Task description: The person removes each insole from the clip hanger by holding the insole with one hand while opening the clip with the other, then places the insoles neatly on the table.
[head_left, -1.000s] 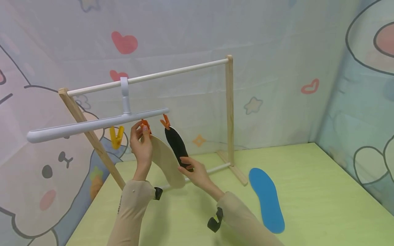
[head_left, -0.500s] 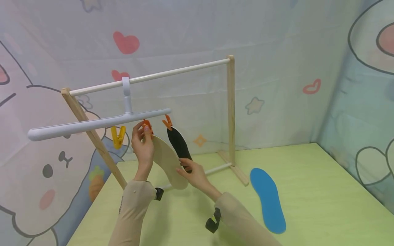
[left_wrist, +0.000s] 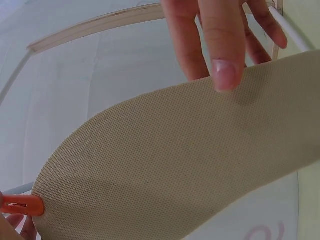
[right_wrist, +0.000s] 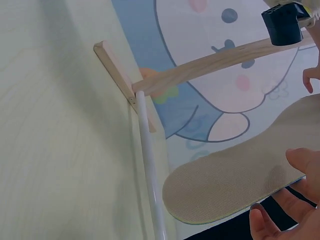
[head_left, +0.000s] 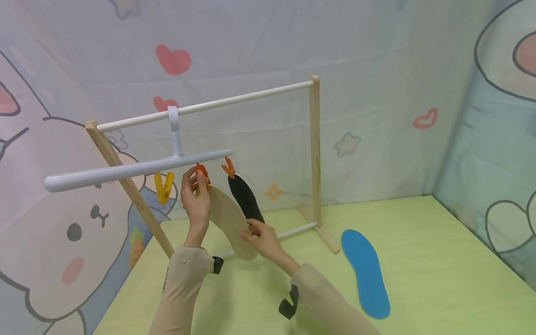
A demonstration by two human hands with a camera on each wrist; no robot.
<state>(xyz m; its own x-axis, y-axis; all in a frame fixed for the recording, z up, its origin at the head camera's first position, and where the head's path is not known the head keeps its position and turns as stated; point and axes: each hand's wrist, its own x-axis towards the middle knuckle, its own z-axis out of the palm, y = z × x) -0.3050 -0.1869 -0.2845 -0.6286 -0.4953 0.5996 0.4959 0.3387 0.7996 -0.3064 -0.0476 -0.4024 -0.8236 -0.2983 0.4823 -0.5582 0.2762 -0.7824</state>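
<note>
A beige insole hangs by its upper end from an orange clothespin under the hanger bar. My left hand pinches that clothespin between thumb and fingers. Lower down, my right hand holds the insole's right edge, thumb on the near face and fingers behind it. The insole's mesh surface fills much of both wrist views. Just behind it a black insole hangs from another orange clothespin, its lower end partly hidden by my right hand.
A white hanger hooks over the white rail of a wooden rack. A yellow clothespin hangs at its left part. One blue insole lies on the green table to the right.
My right hand has shifted slightly and its thumb now lies on the beige insole's edge. The left hand stays at the orange clothespin. The head view has moved a little.
</note>
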